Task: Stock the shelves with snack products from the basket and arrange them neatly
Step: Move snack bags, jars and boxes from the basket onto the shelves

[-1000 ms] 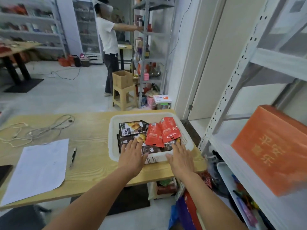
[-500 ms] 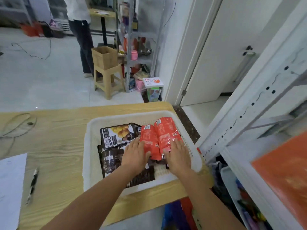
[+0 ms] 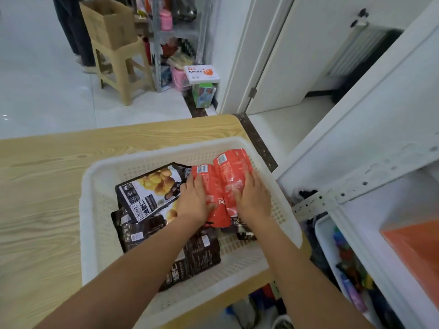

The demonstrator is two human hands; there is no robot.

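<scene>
Red snack packets (image 3: 221, 184): two, side by side and touching, on top of the dark snack packets (image 3: 152, 195) inside the white basket (image 3: 92, 233), toward its right half. Seen from the head view only.

Left hand (image 3: 193, 201) on the left red packet, fingers (image 3: 191, 184) nearly straight along its left edge, thumb resting on the packet's near end. Right hand (image 3: 253, 198) flat over the right red packet, fingers (image 3: 250, 179) narrow together, straight, pointing away. Both packets held between the two hands, pressed down and not lifted clear of the dark ones. Cannot tell whether any fingertip hooks under an edge.

Basket at the right end of the wooden bench (image 3: 42, 210), its near corner overhanging the edge. White shelf unit (image 3: 356, 162) just beside the bench on the right, with an orange box (image 3: 415, 248) on one level.
</scene>
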